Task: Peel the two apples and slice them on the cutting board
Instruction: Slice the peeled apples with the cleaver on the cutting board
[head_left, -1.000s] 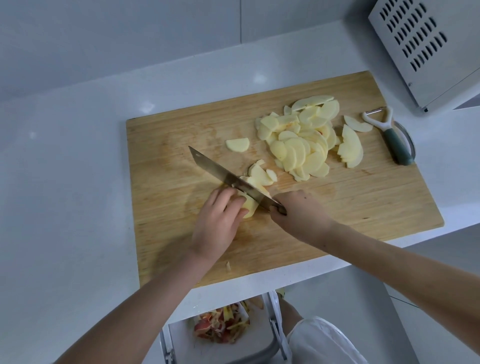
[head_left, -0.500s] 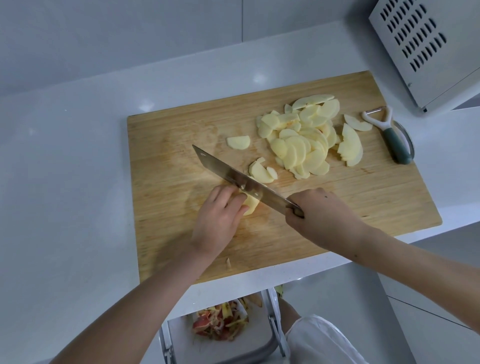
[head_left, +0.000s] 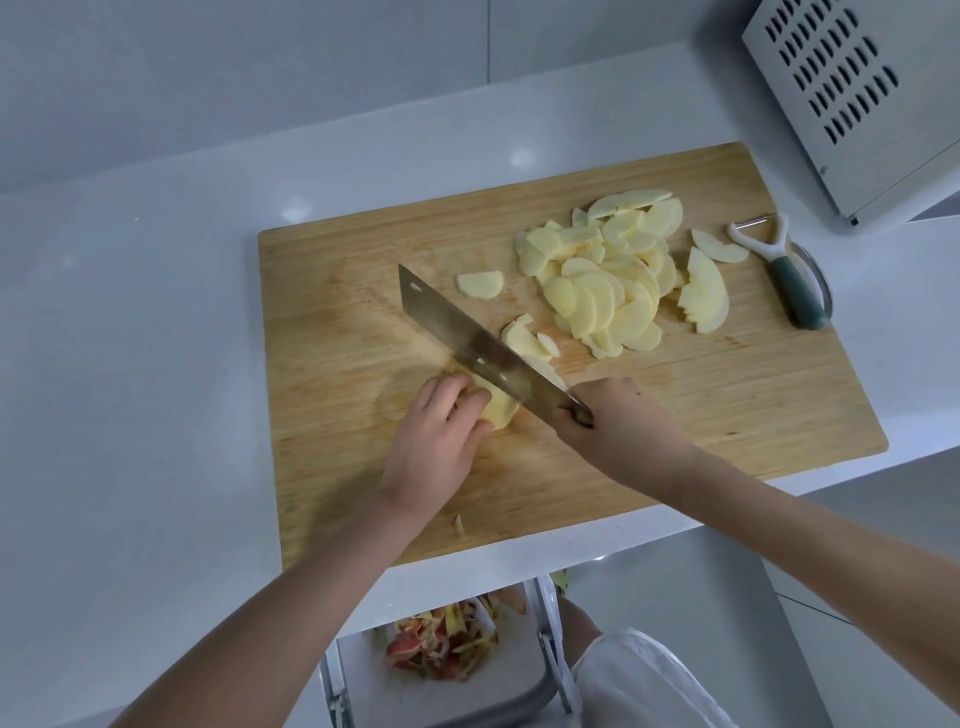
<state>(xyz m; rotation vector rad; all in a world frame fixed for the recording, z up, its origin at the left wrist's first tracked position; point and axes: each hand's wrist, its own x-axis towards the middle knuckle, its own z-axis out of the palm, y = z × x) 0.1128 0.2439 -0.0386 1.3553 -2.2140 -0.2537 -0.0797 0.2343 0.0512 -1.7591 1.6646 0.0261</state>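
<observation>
The wooden cutting board (head_left: 363, 312) lies on the white bench (head_left: 130, 364). Near its middle the left hand (head_left: 436, 447) has its fingers curled over a peeled chunk of apple (head_left: 498, 410), pinning it to the wood. The right hand (head_left: 618, 421) is clenched round the handle of a broad knife (head_left: 467, 338). The blade slants from far left to near right and passes over the chunk's right side; I cannot tell whether the edge is in the fruit.

Just right of the blade sit a few fresh slices (head_left: 524, 340). One lone slice (head_left: 480, 285) lies farther back, and a big heap of slices (head_left: 608, 291) fills the far right of the board. A green-handled peeler (head_left: 784, 275) rests at the board's right edge, below a vented white appliance (head_left: 857, 93). Under the bench's near edge, red and yellow peelings (head_left: 441, 644) lie in a white container (head_left: 519, 691).
</observation>
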